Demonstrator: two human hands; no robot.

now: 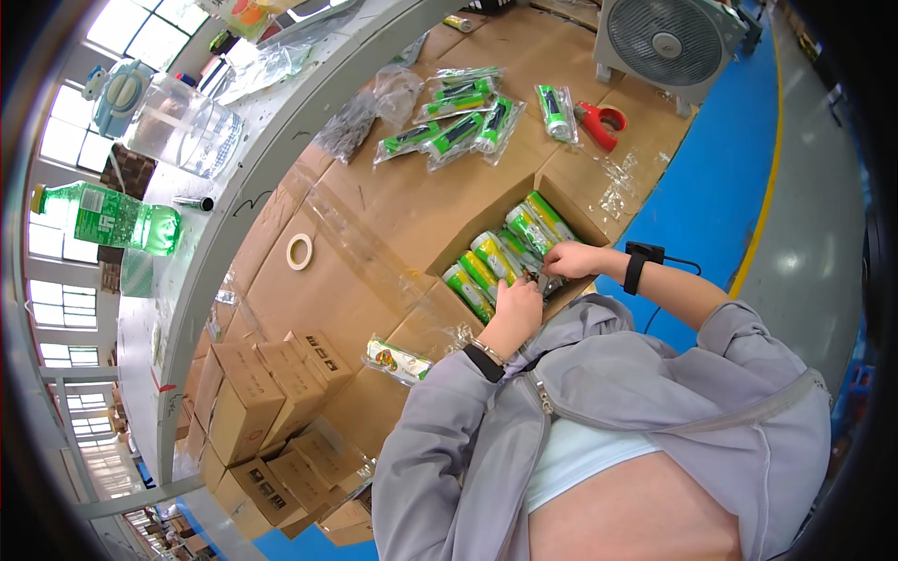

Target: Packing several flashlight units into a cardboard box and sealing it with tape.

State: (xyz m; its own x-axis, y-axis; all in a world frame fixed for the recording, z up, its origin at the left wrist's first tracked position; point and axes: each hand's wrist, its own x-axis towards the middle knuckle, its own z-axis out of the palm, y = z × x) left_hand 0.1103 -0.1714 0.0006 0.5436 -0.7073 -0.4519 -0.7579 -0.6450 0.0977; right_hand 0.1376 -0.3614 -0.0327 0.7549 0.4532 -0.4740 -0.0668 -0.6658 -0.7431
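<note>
An open cardboard carton [449, 259] holds several green, yellow and white cylinders [529, 225] lying side by side. Both my hands reach into its near part. My left hand [520, 307] is at the near edge, its fingers bent and pressed together among the cylinders. To its right, my right hand [572, 261] has its fingers pinched down into the carton, close to a crinkled bit of clear plastic. What lies between the fingertips of either hand is hidden. Left of my left wrist lies a clear-bagged packet [398, 360] with a white and green print.
Beyond the carton lie several bagged green cylinders [456, 131], another bagged one [557, 113] and a red ring-shaped tool [601, 125]. A fan [666, 45] stands at the far right. A tape roll [299, 251], closed cartons [245, 402], a raised shelf edge [224, 201] and a green bottle [108, 217] are left.
</note>
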